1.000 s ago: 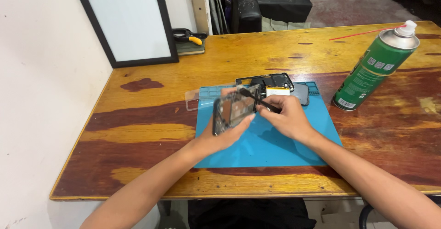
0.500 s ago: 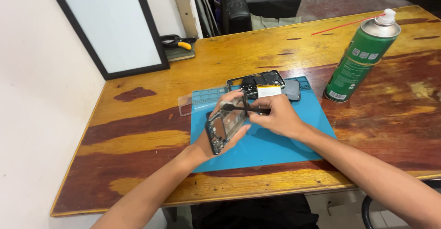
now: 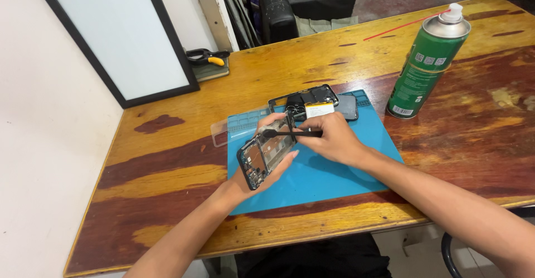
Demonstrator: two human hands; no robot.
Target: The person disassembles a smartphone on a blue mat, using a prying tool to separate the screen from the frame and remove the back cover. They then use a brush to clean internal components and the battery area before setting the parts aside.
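Phone frame (image 3: 266,151) tilted in left hand (image 3: 262,172) grip; right hand (image 3: 331,139) grip holds black tool (image 3: 292,133) against frame, above blue mat (image 3: 334,172).

We see the mat (image 3: 334,177) lying at the tabletop's (image 3: 184,144) centre. On its 12 o'clock edge rest a frame (image 3: 304,101) and a phone (image 3: 346,107) beside it. The can (image 3: 428,61) stands at 2 o'clock off the mat; the panel (image 3: 120,35) leans at 10 o'clock, pliers (image 3: 207,59) just right of it.
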